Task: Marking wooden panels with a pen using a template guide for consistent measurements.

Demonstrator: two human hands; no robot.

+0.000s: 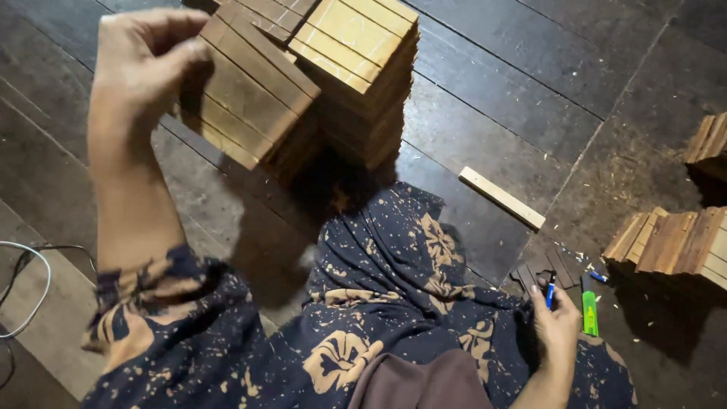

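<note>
My left hand (pixel 140 64) is raised at the upper left, fingers closed on the edge of the top wooden slats of a tall brown stack (pixel 250 95). A second, lighter stack of slats (pixel 356 53) stands right beside it. My right hand (pixel 556 322) rests low at the right, holding a blue pen (pixel 550 291) over a few dark thin slats (pixel 541 269) on the floor. A green marker-like object (pixel 589 312) lies just right of that hand. My lap, in dark blue cloth with tan flowers (pixel 394 303), fills the bottom centre.
A single pale wooden stick (pixel 501 198) lies on the dark plank floor (pixel 515 91). More slat piles (pixel 674 241) stand at the right edge, another (pixel 710 144) above them. A white cable (pixel 30 291) loops at the left edge.
</note>
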